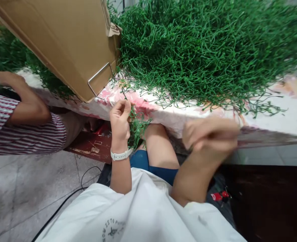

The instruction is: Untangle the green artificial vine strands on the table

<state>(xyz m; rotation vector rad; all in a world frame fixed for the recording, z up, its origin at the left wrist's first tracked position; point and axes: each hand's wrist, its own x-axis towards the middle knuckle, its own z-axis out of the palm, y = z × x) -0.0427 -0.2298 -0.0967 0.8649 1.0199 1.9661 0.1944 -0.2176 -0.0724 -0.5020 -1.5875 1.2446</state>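
My left hand, with a white watch on its wrist, is closed on a small bunch of green plastic sprigs that hangs below the table edge. My right hand is smeared by motion just under the table edge at the right; its fingers look curled, but I cannot make out anything in them. A big heap of the same green sprigs covers the table top above both hands.
A cardboard box stands tilted on the table's left part. Another person in a striped shirt sits at the left, one hand on the table. A black cable runs across the tiled floor.
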